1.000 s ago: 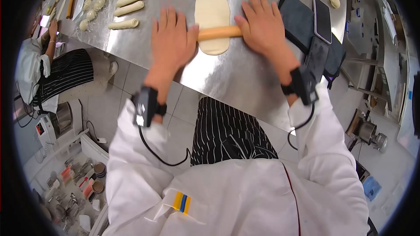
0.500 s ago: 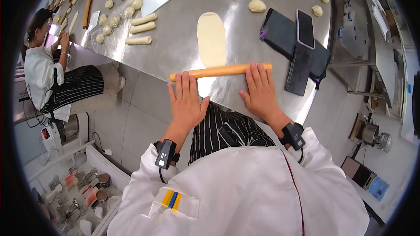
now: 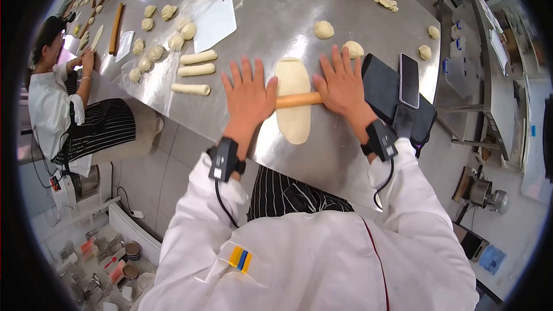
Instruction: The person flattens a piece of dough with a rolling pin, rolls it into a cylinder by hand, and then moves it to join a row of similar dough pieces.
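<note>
While both hands, left hand [image 3: 249, 99] and right hand [image 3: 341, 87], press flat and open on the rolling pin [image 3: 298, 100], the dough [image 3: 293, 101] near the bench's [image 3: 276, 17] front edge lies already elongated; other lumps [image 3: 324, 29] await.

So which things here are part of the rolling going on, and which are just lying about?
In use: rolling pin, oval dough sheet, left hand, right hand.

Lying about: phone, black case, white scraper, three dough logs, loose dough balls.
</note>
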Demonstrator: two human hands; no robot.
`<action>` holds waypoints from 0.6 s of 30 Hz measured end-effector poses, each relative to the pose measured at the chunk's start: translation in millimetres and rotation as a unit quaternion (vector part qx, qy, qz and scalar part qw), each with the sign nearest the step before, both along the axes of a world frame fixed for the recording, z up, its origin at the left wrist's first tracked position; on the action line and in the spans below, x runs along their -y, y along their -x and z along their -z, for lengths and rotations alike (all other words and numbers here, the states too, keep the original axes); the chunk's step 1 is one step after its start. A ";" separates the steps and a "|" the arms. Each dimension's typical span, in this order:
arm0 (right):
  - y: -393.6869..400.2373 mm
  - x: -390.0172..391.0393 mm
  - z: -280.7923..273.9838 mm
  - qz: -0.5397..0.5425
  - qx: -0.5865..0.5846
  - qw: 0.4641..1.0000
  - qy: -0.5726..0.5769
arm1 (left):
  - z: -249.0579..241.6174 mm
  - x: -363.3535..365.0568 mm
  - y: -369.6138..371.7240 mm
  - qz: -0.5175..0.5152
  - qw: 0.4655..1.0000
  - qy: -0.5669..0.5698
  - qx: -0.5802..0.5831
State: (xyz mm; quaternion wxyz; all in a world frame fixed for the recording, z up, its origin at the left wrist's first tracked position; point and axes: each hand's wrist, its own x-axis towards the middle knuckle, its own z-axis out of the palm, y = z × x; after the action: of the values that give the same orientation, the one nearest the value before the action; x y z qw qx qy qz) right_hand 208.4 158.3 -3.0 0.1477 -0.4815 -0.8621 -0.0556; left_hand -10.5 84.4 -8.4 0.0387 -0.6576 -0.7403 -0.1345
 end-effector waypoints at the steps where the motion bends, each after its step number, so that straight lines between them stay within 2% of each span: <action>1: 3.2 -13.3 3.3 0.011 -0.002 1.000 -0.005 | 3.9 -21.6 6.3 0.002 1.000 0.006 0.006; 3: 4.8 -28.7 -3.1 0.009 -0.035 0.999 0.009 | 13.8 -46.0 19.1 -0.019 0.998 -0.058 0.017; 4: 8.0 -36.2 -8.6 0.003 -0.077 0.997 0.010 | 1.3 -37.1 19.4 -0.022 0.998 -0.050 0.019; 5: 5.2 -22.7 -12.0 -0.006 -0.094 0.996 0.001 | -13.9 -20.7 19.2 0.022 0.999 -0.037 0.004; 6: -3.6 -3.5 -6.1 -0.041 -0.085 0.996 0.000 | -23.3 -3.8 17.0 0.070 0.997 -0.023 -0.010; 8: -10.6 49.0 -2.5 -0.039 -0.023 0.994 0.099 | -7.3 40.4 5.3 0.114 0.989 0.050 0.083; 9: -13.4 60.7 -0.7 -0.041 -0.028 0.995 0.090 | -10.0 49.0 3.1 0.122 0.989 0.044 0.073; 13: -5.8 38.1 0.0 -0.027 -0.049 0.994 0.093 | -13.8 30.9 4.8 0.107 0.987 0.076 0.091; 16: 3.9 10.1 -4.3 -0.035 -0.049 0.995 0.077 | -11.5 1.2 10.4 0.089 0.991 0.078 0.065; 18: 9.6 -5.2 -10.2 -0.027 -0.019 0.997 0.075 | -13.2 -15.3 12.8 0.088 0.994 0.065 -0.002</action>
State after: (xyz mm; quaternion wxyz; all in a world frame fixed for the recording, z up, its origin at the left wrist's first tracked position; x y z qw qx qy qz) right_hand 198.9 163.5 7.2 0.1292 -0.4686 -0.8736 0.0221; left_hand -23.3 99.7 4.8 -0.0152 -0.7215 -0.6867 -0.0877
